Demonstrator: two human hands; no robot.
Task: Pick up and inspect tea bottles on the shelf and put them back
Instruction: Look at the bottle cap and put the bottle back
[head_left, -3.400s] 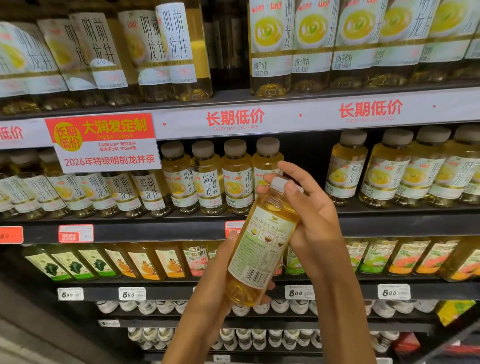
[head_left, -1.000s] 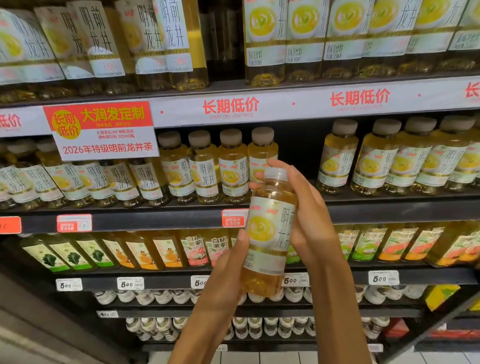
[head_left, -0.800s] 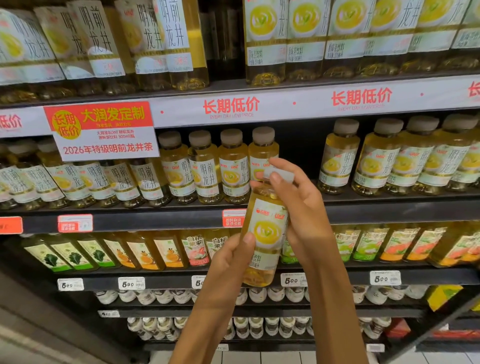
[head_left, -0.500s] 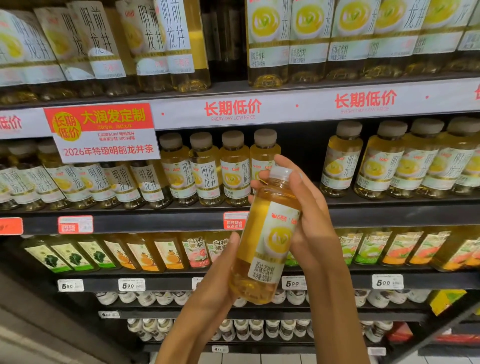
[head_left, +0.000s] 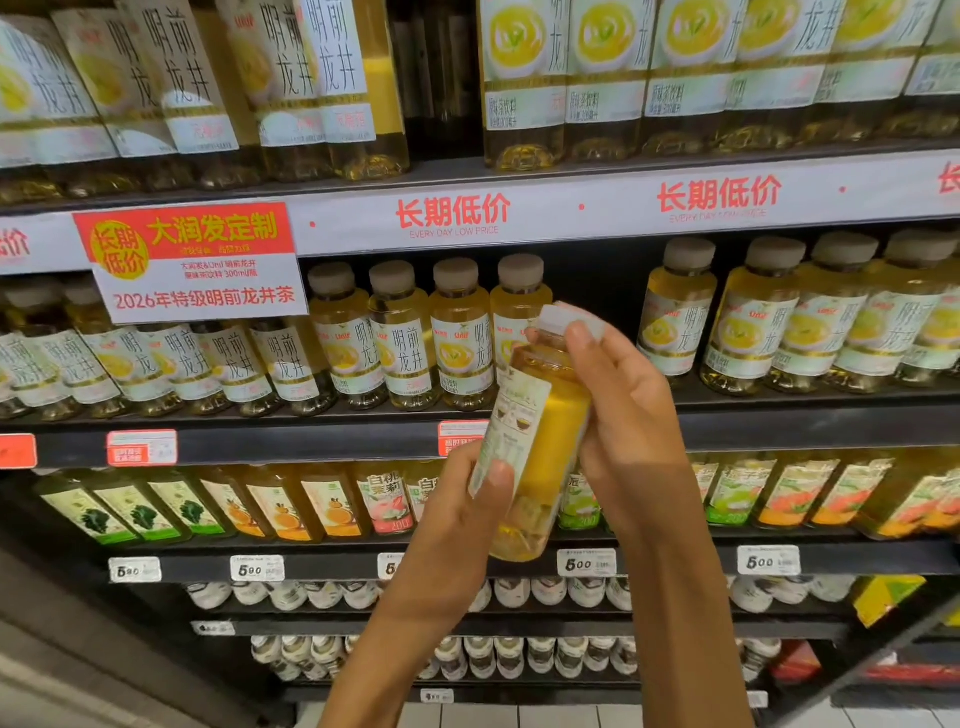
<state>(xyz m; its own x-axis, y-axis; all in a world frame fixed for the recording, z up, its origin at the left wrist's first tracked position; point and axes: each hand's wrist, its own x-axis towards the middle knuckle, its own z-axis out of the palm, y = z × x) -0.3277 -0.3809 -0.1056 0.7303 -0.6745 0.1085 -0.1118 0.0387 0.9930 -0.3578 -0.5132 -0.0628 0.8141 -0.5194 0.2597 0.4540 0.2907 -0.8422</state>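
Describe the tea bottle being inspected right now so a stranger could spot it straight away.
Find the red and white promotional sign on the shelf edge, then look right past the row of grey-capped bottles beneath it. The tea bottle is off the shelf, tilted, between the left hand and right hand, its white cap unlike its neighbours'.

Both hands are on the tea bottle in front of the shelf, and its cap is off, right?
Not quite: the head view shows the white cap on the tea bottle. The rest holds: left hand and right hand both hold it before the shelf.
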